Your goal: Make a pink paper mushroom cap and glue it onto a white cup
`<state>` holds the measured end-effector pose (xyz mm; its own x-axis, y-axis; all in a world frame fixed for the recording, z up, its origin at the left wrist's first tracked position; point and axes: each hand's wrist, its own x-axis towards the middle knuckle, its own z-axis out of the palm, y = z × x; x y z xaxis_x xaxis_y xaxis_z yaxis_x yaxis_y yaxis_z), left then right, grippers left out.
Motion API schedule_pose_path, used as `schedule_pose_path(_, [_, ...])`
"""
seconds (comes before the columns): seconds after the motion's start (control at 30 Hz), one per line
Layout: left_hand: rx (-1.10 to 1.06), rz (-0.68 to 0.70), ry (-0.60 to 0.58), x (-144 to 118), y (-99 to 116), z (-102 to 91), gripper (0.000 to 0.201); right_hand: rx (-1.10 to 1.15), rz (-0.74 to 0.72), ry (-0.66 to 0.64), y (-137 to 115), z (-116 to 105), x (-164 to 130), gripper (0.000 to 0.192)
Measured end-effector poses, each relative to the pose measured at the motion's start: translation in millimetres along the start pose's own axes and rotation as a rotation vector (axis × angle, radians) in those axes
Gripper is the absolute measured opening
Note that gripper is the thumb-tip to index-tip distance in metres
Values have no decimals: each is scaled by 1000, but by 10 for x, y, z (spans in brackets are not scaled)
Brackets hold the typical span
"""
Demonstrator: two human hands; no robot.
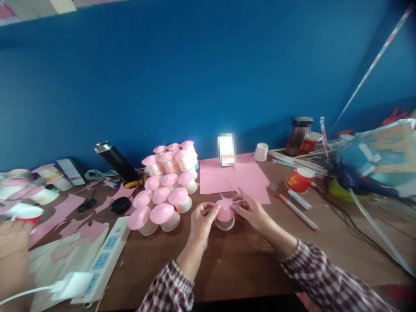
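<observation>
- Nearest to my camera are the plaid sleeves (312, 273) of the two arms that reach up from the bottom edge over the brown wooden table (234, 260).
- My left hand (202, 221) pinches the left edge of a pink paper cap (225, 211) between thumb and fingers, so it is closed on the cap.
- My right hand (251, 211) grips the same cap from the right, fingertips pressed to its edge, with pointed flaps of pink paper sticking up between the two hands.
- The cap sits on a small white cup (225, 223), which stands on the table at centre, just in front of the pink paper sheets (234, 175).
- Left of my hands, close by, stands a cluster of finished pink-capped cups (167, 190), stacked in several rows towards the blue wall (195, 78).
- A white power strip (105, 255) lies at lower left, with a white plug (69, 284) in its near end.
- Beyond it I see pink paper scraps (69, 216), black scissors (87, 203) and a black flask (115, 161) leaning over.
- To the right, well apart from my hands, stand a red paper cup (300, 180) and two marker pens (298, 211).
- Another person's hand (13, 247) shows at the far left edge, next to a red-rimmed cup (27, 213).
</observation>
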<state>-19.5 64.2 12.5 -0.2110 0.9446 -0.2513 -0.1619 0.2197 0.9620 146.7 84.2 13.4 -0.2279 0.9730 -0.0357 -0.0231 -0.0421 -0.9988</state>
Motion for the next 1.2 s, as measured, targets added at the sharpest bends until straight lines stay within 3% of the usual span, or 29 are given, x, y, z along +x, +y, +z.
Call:
schedule_pose_path(0.2, [-18,-19,-13,8,-81,-23,43,-5,13,-13,5,2,-16,36])
schedule_pose_path(0.77, [-87,-65,-30,-13,-57,-5,42,-30,-27,-64,-5,3,-91,30])
schedule_pose_path(1.2, [-90,-62,-39,-6,-88,-18,42,-73,-57,-69,85,66,-100,41])
